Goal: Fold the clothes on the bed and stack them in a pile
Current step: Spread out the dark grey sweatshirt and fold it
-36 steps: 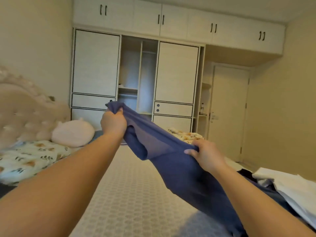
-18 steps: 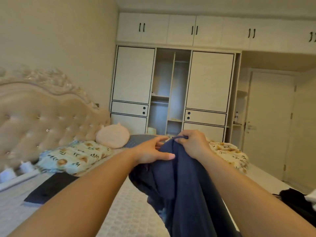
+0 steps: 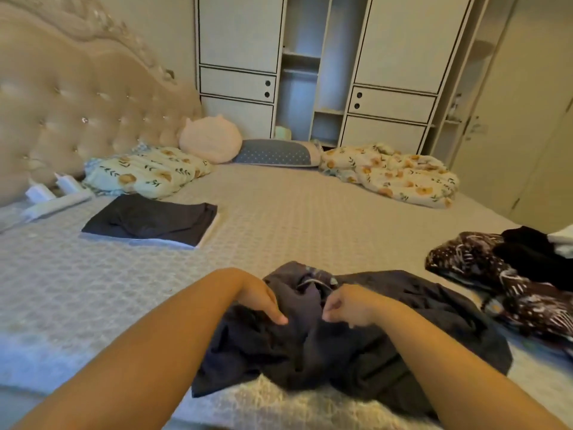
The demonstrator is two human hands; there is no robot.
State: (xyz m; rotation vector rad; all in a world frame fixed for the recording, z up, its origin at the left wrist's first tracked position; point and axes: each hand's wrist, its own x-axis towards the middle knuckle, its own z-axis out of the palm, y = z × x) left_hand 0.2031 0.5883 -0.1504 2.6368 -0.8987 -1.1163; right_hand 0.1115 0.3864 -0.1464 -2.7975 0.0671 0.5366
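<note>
Now one dark blue garment point(image 3: 366, 336) lies crumpled on the near edge of the bed point(image 3: 294, 212), spread between the two forearms. Both hands are on it. The left hand point(image 3: 263, 297) lies on the cloth with its fingers fairly straight and close together, pointing down and to the right, pressing rather than clutching. The right hand point(image 3: 347, 307) is curled into a fist beside it, and it seems to pinch a fold of the fabric, though the cloth inside the fist cannot be made out clearly. The two hands are near each other but apart.

Half a second ago the same garment hung in the air, gripped by both hands at chest height; it has since come down onto the mattress, and the view has tipped downward with it.

Farther out, one folded stack point(image 3: 152, 220) sits to the left, a dark piece on top of a pale one. To the right lies an unfolded heap: one dark patterned garment point(image 3: 483, 268), one black garment point(image 3: 533, 256) partly on it, and a white piece point(image 3: 562, 240) at the frame edge. Along the far side rest two floral pillows or quilts point(image 3: 145, 173) point(image 3: 400, 176), one round pink cushion point(image 3: 210, 139) and one dotted grey pillow point(image 3: 274, 153), below the tufted headboard point(image 3: 77, 97) and the wardrobe point(image 3: 316, 63).
</note>
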